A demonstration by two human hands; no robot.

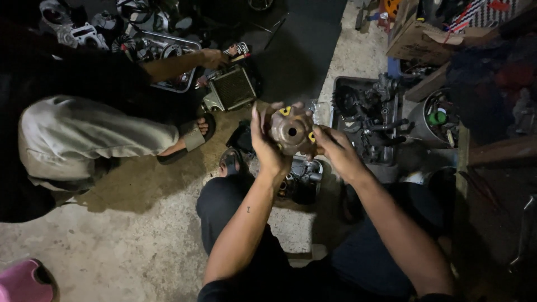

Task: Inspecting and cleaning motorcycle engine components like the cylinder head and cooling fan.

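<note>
Head view: both hands (305,146) cup a round, rusty-brown metal hub (291,131).

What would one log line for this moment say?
left hand: holds round rusty metal part | right hand: holds same part | below: engine piece on concrete floor | nearby: another person's hand at parts tray

Bystander items as I see them from the head camera. A co-worker (84,128) squats at upper left in pale shorts and sandals, one hand (214,57) on a finned block (234,88). Behind it lies a metal tray (187,84) of parts. A black tray (391,134) of engine pieces sits at centre right, a round can (433,120) just beside it. A cardboard box (417,42) stands at upper right. A pink stool (22,282) shows at lower left on the concrete floor (140,223).
</note>
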